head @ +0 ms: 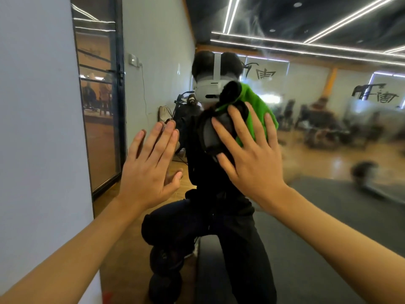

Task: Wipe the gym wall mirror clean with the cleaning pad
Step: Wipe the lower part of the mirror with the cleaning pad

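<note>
The wall mirror (328, 132) fills the middle and right of the head view, streaked and hazy toward the right. My right hand (249, 150) presses a green and black cleaning pad (256, 113) flat against the glass with spread, straight fingers. My left hand (149, 163) lies flat on the mirror to the left of the pad, fingers straight and together, holding nothing. The reflection of a person in dark clothes with a white headset shows behind both hands.
A pale wall (37, 128) ends the mirror on the left, beside a reflected glass door (98, 106). Low down, a dark bench or mat (210, 270) and round black weights (166, 260) sit close to the glass.
</note>
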The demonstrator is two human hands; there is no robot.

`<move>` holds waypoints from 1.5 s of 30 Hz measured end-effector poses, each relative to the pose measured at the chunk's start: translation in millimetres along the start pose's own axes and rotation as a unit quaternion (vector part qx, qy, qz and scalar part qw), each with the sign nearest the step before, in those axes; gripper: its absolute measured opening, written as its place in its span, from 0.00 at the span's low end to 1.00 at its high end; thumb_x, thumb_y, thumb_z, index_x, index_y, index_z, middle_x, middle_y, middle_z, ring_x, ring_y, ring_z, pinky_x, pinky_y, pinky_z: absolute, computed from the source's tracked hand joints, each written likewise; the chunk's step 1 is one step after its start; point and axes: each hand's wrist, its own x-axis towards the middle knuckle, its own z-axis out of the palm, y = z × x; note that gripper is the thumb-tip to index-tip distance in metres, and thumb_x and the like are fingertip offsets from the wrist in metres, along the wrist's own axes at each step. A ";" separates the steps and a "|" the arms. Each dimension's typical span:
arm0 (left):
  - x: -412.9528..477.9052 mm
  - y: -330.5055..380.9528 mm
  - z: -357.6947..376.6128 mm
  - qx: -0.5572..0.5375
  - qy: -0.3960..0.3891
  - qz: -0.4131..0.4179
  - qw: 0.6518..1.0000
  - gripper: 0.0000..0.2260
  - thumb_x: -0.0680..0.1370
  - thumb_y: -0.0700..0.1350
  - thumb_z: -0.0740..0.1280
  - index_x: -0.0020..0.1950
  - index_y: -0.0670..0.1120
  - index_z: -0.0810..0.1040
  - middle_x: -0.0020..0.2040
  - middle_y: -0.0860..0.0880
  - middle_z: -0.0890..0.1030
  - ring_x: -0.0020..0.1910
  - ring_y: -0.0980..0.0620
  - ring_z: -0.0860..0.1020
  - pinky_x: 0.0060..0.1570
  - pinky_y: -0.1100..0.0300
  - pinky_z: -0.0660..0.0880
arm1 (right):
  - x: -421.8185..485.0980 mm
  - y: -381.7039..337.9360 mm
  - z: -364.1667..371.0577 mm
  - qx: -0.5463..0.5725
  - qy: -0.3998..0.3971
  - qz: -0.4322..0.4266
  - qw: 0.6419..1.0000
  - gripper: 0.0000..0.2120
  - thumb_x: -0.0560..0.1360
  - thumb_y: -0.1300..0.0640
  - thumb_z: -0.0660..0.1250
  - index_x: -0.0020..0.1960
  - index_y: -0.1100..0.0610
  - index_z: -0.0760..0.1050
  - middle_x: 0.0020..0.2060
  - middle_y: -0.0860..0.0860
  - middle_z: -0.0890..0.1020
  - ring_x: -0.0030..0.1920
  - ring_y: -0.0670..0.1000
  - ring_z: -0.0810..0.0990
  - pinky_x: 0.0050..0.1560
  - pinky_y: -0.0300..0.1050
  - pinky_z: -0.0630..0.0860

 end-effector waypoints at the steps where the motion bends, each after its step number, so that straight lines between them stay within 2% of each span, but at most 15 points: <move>1: -0.2 -0.4 -0.3 0.001 0.000 0.000 1.000 0.38 0.81 0.57 0.61 0.86 0.43 0.52 0.87 0.44 0.52 0.86 0.43 0.52 0.83 0.42 0.48 | -27.3 1.2 3.1 -0.007 -0.013 -0.011 1.000 0.30 0.83 0.43 0.60 0.83 0.46 0.59 0.83 0.54 0.58 0.83 0.60 0.52 0.81 0.63 0.49; 4: -0.4 1.5 0.4 0.001 0.005 -0.002 1.000 0.38 0.82 0.57 0.60 0.86 0.43 0.51 0.86 0.44 0.52 0.86 0.43 0.52 0.83 0.42 0.49 | -77.0 7.0 4.3 -0.034 -0.046 -0.043 0.997 0.32 0.81 0.43 0.61 0.83 0.45 0.57 0.82 0.54 0.59 0.83 0.60 0.52 0.81 0.63 0.49; 10: -1.3 2.2 1.0 -0.007 0.014 -0.005 1.000 0.36 0.83 0.57 0.58 0.86 0.43 0.53 0.86 0.44 0.53 0.86 0.44 0.53 0.83 0.42 0.49 | 17.3 -2.7 -0.8 0.002 0.020 0.014 1.000 0.28 0.84 0.41 0.58 0.83 0.46 0.61 0.82 0.55 0.62 0.82 0.61 0.56 0.82 0.63 0.50; 16: -1.1 3.3 0.9 -0.002 0.013 -0.004 1.000 0.37 0.82 0.56 0.61 0.86 0.43 0.52 0.86 0.44 0.54 0.86 0.43 0.53 0.83 0.41 0.51 | -70.3 1.5 2.3 -0.032 -0.030 0.014 0.999 0.31 0.81 0.43 0.63 0.82 0.45 0.61 0.80 0.56 0.64 0.81 0.63 0.59 0.80 0.64 0.53; 22: -0.5 3.2 -1.1 -0.003 0.013 -0.006 1.000 0.37 0.81 0.56 0.61 0.86 0.42 0.55 0.85 0.42 0.57 0.85 0.44 0.53 0.83 0.41 0.50 | 17.6 -1.6 0.2 0.003 0.031 0.022 0.999 0.27 0.84 0.41 0.55 0.82 0.46 0.63 0.81 0.56 0.64 0.82 0.62 0.58 0.81 0.64 0.53; 28: -0.1 4.2 0.9 -0.002 0.013 -0.007 1.000 0.36 0.82 0.57 0.60 0.86 0.42 0.54 0.85 0.43 0.56 0.85 0.43 0.54 0.83 0.42 0.50 | -66.4 14.6 3.9 -0.035 -0.014 -0.010 0.999 0.30 0.81 0.42 0.61 0.82 0.45 0.61 0.80 0.56 0.64 0.80 0.64 0.58 0.80 0.64 0.52; 34: -0.6 1.9 0.8 0.000 0.013 -0.008 1.000 0.35 0.83 0.58 0.58 0.86 0.42 0.55 0.85 0.42 0.57 0.85 0.43 0.54 0.83 0.42 0.50 | 33.4 -1.0 -3.6 0.001 0.025 0.007 1.000 0.29 0.83 0.40 0.56 0.82 0.45 0.61 0.82 0.55 0.61 0.82 0.62 0.56 0.81 0.63 0.51; 38: -0.6 2.3 1.2 0.005 0.014 -0.004 1.000 0.36 0.83 0.58 0.58 0.86 0.43 0.53 0.86 0.43 0.57 0.85 0.43 0.55 0.83 0.42 0.50 | -31.9 -1.8 3.7 -0.004 -0.008 0.009 1.000 0.30 0.83 0.43 0.60 0.83 0.46 0.59 0.83 0.55 0.58 0.83 0.61 0.51 0.81 0.63 0.51; 41: -2.2 2.5 1.3 0.009 0.013 -0.002 1.000 0.38 0.81 0.57 0.61 0.86 0.43 0.53 0.86 0.43 0.56 0.85 0.44 0.54 0.83 0.43 0.49 | -70.1 6.5 3.5 -0.028 -0.042 -0.031 0.998 0.33 0.80 0.42 0.62 0.83 0.45 0.58 0.81 0.56 0.62 0.83 0.62 0.54 0.81 0.63 0.50; 45: -1.3 0.6 1.2 0.013 0.018 0.004 1.000 0.37 0.82 0.58 0.59 0.86 0.43 0.53 0.86 0.44 0.54 0.85 0.44 0.53 0.83 0.42 0.50 | 15.6 -2.9 -1.5 -0.003 0.009 -0.006 1.000 0.30 0.81 0.41 0.60 0.82 0.44 0.62 0.81 0.55 0.63 0.82 0.62 0.57 0.81 0.63 0.51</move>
